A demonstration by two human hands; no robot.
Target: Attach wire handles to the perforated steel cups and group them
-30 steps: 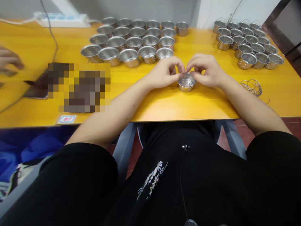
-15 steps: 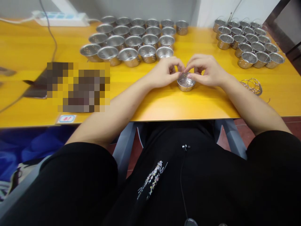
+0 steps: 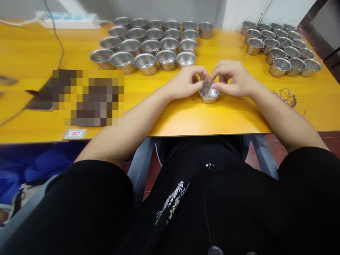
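Observation:
A small perforated metal cup (image 3: 209, 96) stands upright on the yellow table, between my two hands. My left hand (image 3: 191, 80) reaches in from the left with thumb and fingers pinched at the cup's far rim. On the other side, my right hand (image 3: 230, 79) is pinched too, its thumb over the rim and its index fingertip close to the left fingertips. A thin wire shows above the cup's inside, between the thumbs. What exactly each set of fingertips grips is too small to make out.
Rows of metal cups (image 3: 145, 63) stand at the back left of the table (image 3: 183, 122). More cups (image 3: 280, 66), several with wires, stand at the back right. Coiled wire (image 3: 288, 97) lies beside my right forearm. A power strip (image 3: 70, 21) and dark blurred-out items are at the left.
The cup has shifted very slightly to the left under my fingers. Both hands keep nearly the same pinched pose.

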